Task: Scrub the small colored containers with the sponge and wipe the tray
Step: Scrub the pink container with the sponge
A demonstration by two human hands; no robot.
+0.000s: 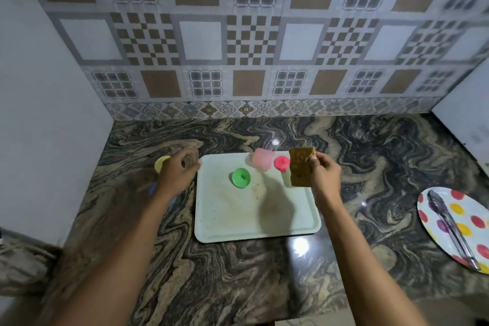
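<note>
While my right hand [324, 174] pinches the sponge [300, 167] near its upper corner, thumb in front and fingers curled behind, the sponge hangs upright with its long axis running up and down, above the far right part of the tray [238, 222]. Every container on the tray lies to the left of that hand. The red container [281, 163] is just beside the sponge's edge and the pink container [262, 163] is next to it at the far rim. The green container [240, 178] is further left and nearer me, apparently tilted, roughly midway between my two hands.

My left hand [180, 172] hovers over the bench [238, 272] at the tray's left edge, fingers curled. It is blurred, and I cannot tell whether it holds anything. The yellow container [162, 163] sits off the tray on the bench, just beyond that hand.

I judge the left hand better placed to fetch the yellow or the green container, with the right bringing the sponge leftward to meet it. Brownish smears mark the tray's middle, so wiping is not yet done. Well off to the right, a spotted plate [436, 209] carries tongs [449, 222].
</note>
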